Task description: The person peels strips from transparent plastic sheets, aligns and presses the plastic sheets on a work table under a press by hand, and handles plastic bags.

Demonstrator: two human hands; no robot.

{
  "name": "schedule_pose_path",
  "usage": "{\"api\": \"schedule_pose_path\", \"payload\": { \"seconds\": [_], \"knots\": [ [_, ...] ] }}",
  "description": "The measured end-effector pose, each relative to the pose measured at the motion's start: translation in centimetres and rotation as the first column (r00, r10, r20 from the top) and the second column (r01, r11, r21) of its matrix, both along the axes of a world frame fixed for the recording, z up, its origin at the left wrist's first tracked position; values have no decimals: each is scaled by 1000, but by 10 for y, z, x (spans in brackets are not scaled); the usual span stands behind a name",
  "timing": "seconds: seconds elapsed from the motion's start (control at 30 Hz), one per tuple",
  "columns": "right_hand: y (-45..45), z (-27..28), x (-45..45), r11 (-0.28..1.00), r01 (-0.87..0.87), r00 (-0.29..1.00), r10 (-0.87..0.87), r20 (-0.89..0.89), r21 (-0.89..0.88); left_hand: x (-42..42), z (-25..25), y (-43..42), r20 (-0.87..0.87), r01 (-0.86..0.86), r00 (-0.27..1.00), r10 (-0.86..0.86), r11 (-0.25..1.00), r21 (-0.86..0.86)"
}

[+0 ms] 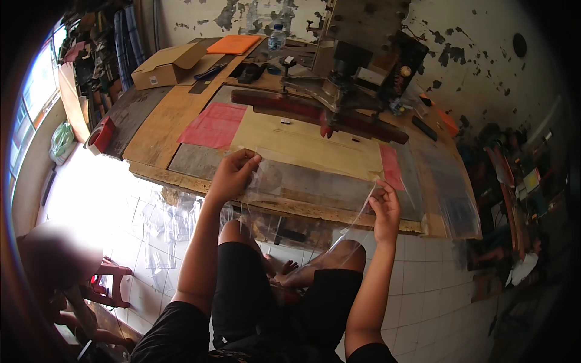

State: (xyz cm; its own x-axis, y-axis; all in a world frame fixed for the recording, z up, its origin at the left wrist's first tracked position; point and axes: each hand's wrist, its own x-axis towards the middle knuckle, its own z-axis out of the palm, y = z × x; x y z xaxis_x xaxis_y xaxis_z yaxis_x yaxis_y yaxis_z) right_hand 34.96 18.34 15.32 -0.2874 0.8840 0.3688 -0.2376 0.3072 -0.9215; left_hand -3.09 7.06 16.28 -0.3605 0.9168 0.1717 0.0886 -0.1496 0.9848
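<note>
A clear plastic sheet stretches between my two hands over the table's front edge. My left hand pinches its left corner, fingers closed. At its right side my right hand pinches the other corner, and part of the sheet hangs down over my lap. Just beyond lies a yellow strip with a red piece at its left end and another red piece at its right end. Above the strip sits the long dark red bar of a press machine.
A cardboard box, an orange sheet and a water bottle are at the back. A red tape roll lies at the left edge. More clear plastic lies at the right. A person is at the lower left.
</note>
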Motion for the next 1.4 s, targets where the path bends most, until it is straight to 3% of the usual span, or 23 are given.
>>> {"api": "schedule_pose_path", "payload": {
  "seconds": [1.4],
  "knots": [
    [-3,4,0,1000,18,994,-21,109,23,-1,-3,1,-32,-9,999,10,1000,27]
  ]
}}
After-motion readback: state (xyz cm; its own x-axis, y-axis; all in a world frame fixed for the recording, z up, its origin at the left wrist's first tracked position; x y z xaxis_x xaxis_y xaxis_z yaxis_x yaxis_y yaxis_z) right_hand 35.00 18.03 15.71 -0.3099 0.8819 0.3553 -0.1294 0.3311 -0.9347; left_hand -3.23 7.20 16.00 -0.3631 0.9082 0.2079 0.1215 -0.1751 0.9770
